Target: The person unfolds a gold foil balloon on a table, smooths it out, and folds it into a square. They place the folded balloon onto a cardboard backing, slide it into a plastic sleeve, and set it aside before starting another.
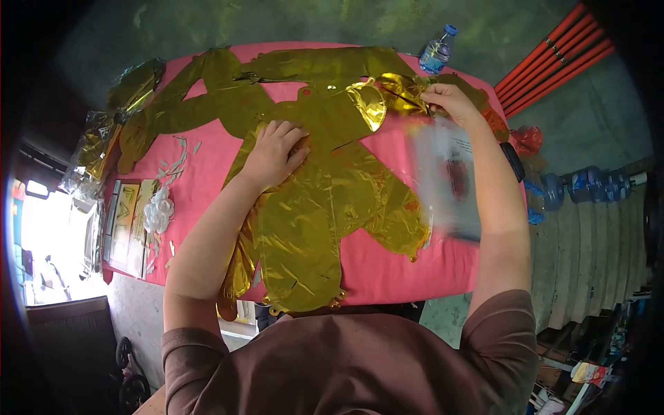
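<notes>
Flat gold foil balloons (297, 228) are spread over the pink tablecloth, overlapping each other. My left hand (279, 149) lies on the foil near the middle, fingers slightly apart, palm down. At the upper right my right hand (448, 102) has its fingers pinched on the end of a shiny gold foil balloon (402, 93), which is lifted and creased toward the middle of the pile. Under my right forearm is a clear plastic bag (446, 173) with a red mark, partly blurred. More gold foil balloons (187, 107) lie across the far and left parts of the table.
Beyond the far edge of the pink cloth (387, 283) stands a water bottle (438, 50). A white ribbon bundle (159, 213), flat boxes (123, 225) and paper scraps lie at the left. Orange-red poles (553, 62) and blue-tinted bottles (588, 185) are on the right.
</notes>
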